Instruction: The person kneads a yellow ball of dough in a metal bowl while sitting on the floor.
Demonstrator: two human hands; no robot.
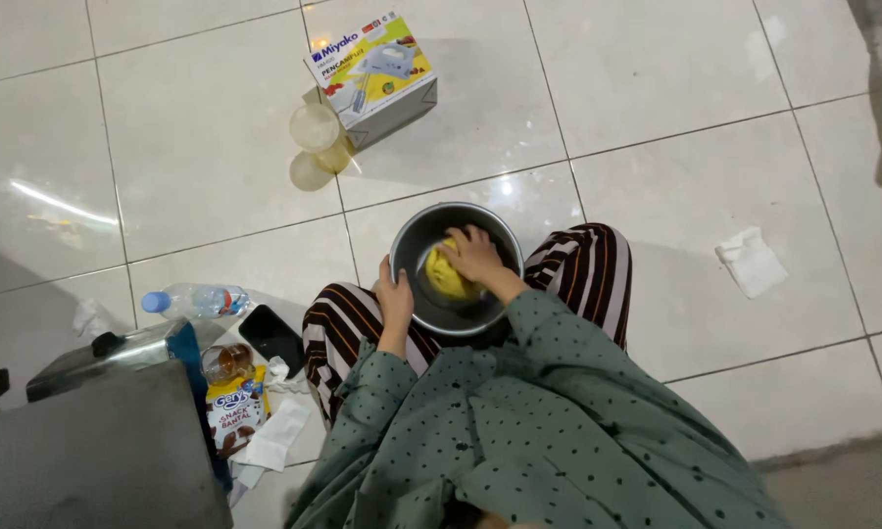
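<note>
A metal bowl [458, 266] sits on the person's lap above the tiled floor [657, 118]. The left hand [396, 297] grips the bowl's rim, while the right hand [472, 253] presses, fingers curled, into the yellow dough [445, 278] inside.

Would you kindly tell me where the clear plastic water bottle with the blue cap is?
The clear plastic water bottle lies on its side on the tiled floor left of the person's knee, beside the black phone.
</note>
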